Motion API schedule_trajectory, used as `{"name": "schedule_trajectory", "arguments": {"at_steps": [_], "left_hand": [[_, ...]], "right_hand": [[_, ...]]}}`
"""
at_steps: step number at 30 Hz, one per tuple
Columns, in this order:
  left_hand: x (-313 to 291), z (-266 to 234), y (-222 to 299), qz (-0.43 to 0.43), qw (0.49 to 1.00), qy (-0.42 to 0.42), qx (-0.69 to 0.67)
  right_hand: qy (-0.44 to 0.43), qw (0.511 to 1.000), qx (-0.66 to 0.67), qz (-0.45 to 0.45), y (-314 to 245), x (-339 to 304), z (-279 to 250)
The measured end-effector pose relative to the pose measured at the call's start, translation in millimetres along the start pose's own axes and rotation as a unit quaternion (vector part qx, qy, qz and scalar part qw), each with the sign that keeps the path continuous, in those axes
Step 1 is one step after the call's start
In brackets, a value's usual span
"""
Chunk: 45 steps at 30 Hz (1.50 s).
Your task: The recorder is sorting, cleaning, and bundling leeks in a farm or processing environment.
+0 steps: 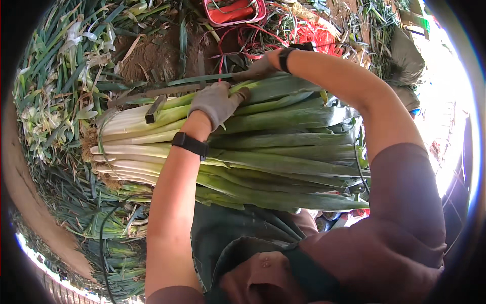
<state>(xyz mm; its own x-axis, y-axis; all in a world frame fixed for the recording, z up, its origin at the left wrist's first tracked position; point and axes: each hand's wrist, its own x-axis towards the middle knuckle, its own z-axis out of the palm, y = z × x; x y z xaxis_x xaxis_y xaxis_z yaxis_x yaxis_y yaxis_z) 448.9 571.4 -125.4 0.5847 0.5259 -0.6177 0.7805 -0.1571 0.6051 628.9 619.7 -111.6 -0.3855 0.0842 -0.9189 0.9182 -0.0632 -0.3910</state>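
A thick bundle of leeks (283, 144) lies crosswise before me, white root ends to the left and broad green leaves to the right. My left hand (215, 104), in a grey glove, presses on the far side of the bundle, its fingers bent over the leeks and its thumb toward the right. At the bundle's far edge is my right hand (259, 69), gloved and in shadow; its fingers are closed, and what they hold is hidden. A red string (221, 63) runs up from between the hands. A dark metal bracket (154, 109) stands against the white stalks.
Loose leeks and trimmed leaves (55, 76) heap up on the left. Beyond the bundle are a pink-rimmed basket (235, 23) and tangled red string (314, 38). Thin dark curved rods rise by the leaves and at lower left. A grey sack (405, 58) stands far right.
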Motion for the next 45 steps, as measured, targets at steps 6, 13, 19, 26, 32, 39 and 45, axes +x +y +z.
{"name": "schedule_trajectory", "arguments": {"at_steps": [6, 13, 19, 26, 32, 39, 45], "left_hand": [[-35.6, -11.9, -0.6, 0.069, 0.991, 0.037, -0.104], [-72.8, -3.9, 8.0, 0.177, 0.980, 0.091, -0.011], [-63.3, 12.3, 4.8, 0.213, 0.968, 0.131, 0.019], [-64.3, 12.0, 5.8, 0.219, 0.967, 0.128, 0.024], [-122.9, 20.1, 96.1, 0.196, 0.971, 0.118, 0.070], [-97.6, 66.1, 123.7, 0.191, 0.969, 0.106, 0.116], [-57.5, 87.0, 134.5, 0.190, 0.958, 0.151, 0.152]], "right_hand": [[0.046, 0.998, -0.031, -0.007, -21.7, -82.7, 24.8], [0.121, 0.992, 0.000, 0.035, -7.1, -146.6, 86.0], [0.224, 0.971, -0.041, 0.075, 35.1, -147.3, 115.9], [0.341, 0.939, 0.001, 0.052, 72.0, -128.0, 177.3], [0.430, 0.899, -0.015, 0.075, 73.7, -124.8, 222.7], [0.523, 0.841, 0.099, 0.097, 59.0, -115.8, 241.0], [0.529, 0.834, 0.138, 0.081, 108.2, -73.5, 242.2]]}}
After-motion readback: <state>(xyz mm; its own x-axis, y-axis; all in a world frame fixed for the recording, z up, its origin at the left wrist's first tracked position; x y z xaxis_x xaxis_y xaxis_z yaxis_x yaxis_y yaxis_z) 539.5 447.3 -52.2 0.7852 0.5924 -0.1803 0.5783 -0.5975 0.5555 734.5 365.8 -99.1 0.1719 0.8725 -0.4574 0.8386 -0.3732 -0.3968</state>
